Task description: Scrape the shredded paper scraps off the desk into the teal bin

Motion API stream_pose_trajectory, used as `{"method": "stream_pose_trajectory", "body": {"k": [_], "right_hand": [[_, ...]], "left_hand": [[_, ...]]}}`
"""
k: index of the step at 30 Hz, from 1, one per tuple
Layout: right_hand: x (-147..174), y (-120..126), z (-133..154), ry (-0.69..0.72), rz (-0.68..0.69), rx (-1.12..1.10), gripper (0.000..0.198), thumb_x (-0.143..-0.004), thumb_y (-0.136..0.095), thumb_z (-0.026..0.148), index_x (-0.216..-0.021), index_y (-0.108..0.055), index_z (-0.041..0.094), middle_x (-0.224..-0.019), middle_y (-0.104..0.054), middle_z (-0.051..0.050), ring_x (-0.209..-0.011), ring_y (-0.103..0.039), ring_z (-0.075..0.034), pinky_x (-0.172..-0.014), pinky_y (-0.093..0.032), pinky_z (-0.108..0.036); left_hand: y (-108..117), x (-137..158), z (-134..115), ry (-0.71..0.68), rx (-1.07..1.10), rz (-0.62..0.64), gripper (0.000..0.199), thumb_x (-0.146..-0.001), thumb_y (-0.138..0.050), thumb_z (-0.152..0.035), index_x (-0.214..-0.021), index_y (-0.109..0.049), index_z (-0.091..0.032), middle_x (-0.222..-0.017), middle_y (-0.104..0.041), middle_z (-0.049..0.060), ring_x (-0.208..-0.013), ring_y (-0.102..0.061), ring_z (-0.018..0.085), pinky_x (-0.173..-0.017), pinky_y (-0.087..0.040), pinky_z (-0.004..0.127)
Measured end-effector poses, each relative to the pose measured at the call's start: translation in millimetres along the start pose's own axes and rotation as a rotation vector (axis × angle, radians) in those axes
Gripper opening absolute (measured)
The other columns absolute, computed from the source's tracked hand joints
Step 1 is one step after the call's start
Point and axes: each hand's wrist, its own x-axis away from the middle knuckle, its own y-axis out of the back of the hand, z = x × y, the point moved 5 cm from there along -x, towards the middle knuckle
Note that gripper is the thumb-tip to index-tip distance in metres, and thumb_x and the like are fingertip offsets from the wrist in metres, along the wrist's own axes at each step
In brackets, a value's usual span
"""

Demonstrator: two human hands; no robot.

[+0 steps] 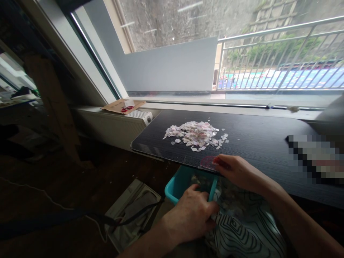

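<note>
Left hand (192,211) gripping the bin (172,190), lower centre
Right hand (236,172) narrowed at the pink disc (206,162), its hold unclear; best hold the bin snug under the table (258,136) edge.

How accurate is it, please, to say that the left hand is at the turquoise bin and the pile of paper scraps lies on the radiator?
Not quite: the head view shows the pile of paper scraps lying on the dark table instead. The rest is right: the left hand is at the turquoise bin.
</note>
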Motion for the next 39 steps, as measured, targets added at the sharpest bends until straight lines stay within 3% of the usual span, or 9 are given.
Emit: {"method": "stream_pose_trajectory", "body": {"k": [2, 6, 11, 17, 20, 26, 33, 36, 39], "right_hand": [[-1, -2, 1, 0.01, 0.034, -0.028, 0.022, -0.087, -0.046, 0.035, -0.082, -0.062, 0.021, -0.071, -0.064, 0.001, -0.063, -0.054, -0.013, -0.058, -0.039, -0.023], [-1, 0, 1, -0.032, -0.034, -0.018, 0.022, -0.086, -0.048, 0.036, -0.085, -0.063, 0.021, -0.074, -0.065, 0.001, -0.065, -0.054, -0.013, -0.06, -0.04, -0.024], [0, -8, 5, 0.019, 0.079, -0.041, 0.023, -0.087, -0.047, 0.039, -0.083, -0.063, 0.022, -0.066, -0.062, 0.002, -0.059, -0.052, -0.012, -0.054, -0.036, -0.022], [-31, 9, -4, -0.041, -0.213, 0.111, 0.022, -0.087, -0.045, 0.033, -0.093, -0.061, 0.02, -0.07, -0.064, -0.002, -0.06, -0.054, -0.014, -0.056, -0.035, -0.024], [-36, 14, -3, -0.024, -0.207, 0.206, 0.019, -0.085, -0.045, 0.027, -0.086, -0.062, 0.018, -0.071, -0.063, -0.004, -0.06, -0.053, -0.015, -0.056, -0.034, -0.025], [-14, 28, -3, -0.081, -0.261, 0.236, 0.019, -0.083, -0.048, 0.029, -0.089, -0.064, 0.019, -0.068, -0.062, -0.002, -0.058, -0.052, -0.014, -0.055, -0.033, -0.024], [-52, 2, 17, 0.077, -0.209, 0.093, 0.021, -0.084, -0.046, 0.027, -0.083, -0.064, 0.017, -0.066, -0.06, -0.002, -0.057, -0.048, -0.012, -0.055, -0.033, -0.024], [-49, 6, 8, 0.039, -0.217, 0.115, 0.021, -0.082, -0.046, 0.027, -0.082, -0.064, 0.017, -0.066, -0.061, -0.002, -0.055, -0.048, -0.012, -0.053, -0.033, -0.024], [-26, 22, -12, -0.039, -0.302, 0.149, 0.022, -0.081, -0.047, 0.028, -0.09, -0.066, 0.018, -0.069, -0.064, -0.003, -0.057, -0.053, -0.014, -0.055, -0.036, -0.024]], "left_hand": [[-1, 0, 0, -0.002, -0.001, 0.0, 0.014, -0.079, -0.066, -0.034, -0.085, -0.064, -0.022, -0.073, -0.062, 0.001, -0.071, -0.059, 0.019, -0.089, -0.04, 0.036], [-1, 1, 0, -0.002, -0.005, 0.004, 0.013, -0.079, -0.066, -0.034, -0.085, -0.064, -0.022, -0.073, -0.062, 0.001, -0.072, -0.059, 0.019, -0.089, -0.04, 0.037], [0, 2, 1, 0.004, 0.02, 0.002, 0.013, -0.079, -0.065, -0.033, -0.085, -0.064, -0.022, -0.073, -0.061, 0.001, -0.072, -0.058, 0.019, -0.09, -0.04, 0.037], [-5, 13, 11, 0.074, 0.079, 0.008, 0.011, -0.078, -0.066, -0.031, -0.083, -0.063, -0.022, -0.072, -0.059, -0.001, -0.072, -0.057, 0.017, -0.092, -0.039, 0.038], [-9, 24, 19, 0.131, 0.124, 0.005, 0.01, -0.077, -0.067, -0.028, -0.084, -0.063, -0.022, -0.074, -0.059, -0.001, -0.075, -0.057, 0.017, -0.097, -0.036, 0.04], [-13, 34, 22, 0.158, 0.149, -0.001, 0.014, -0.077, -0.066, -0.024, -0.091, -0.064, -0.023, -0.077, -0.059, -0.001, -0.076, -0.056, 0.018, -0.094, -0.036, 0.04], [-10, 32, 21, 0.15, 0.146, 0.019, 0.01, -0.078, -0.065, -0.024, -0.088, -0.063, -0.022, -0.075, -0.059, 0.0, -0.075, -0.057, 0.018, -0.09, -0.039, 0.038], [-11, 35, 22, 0.153, 0.148, 0.011, 0.011, -0.079, -0.065, -0.024, -0.089, -0.063, -0.022, -0.076, -0.058, 0.0, -0.077, -0.057, 0.018, -0.093, -0.037, 0.039], [-12, 34, 22, 0.144, 0.148, 0.003, 0.01, -0.079, -0.064, -0.024, -0.089, -0.063, -0.022, -0.075, -0.057, -0.001, -0.075, -0.055, 0.017, -0.094, -0.037, 0.038]]}}
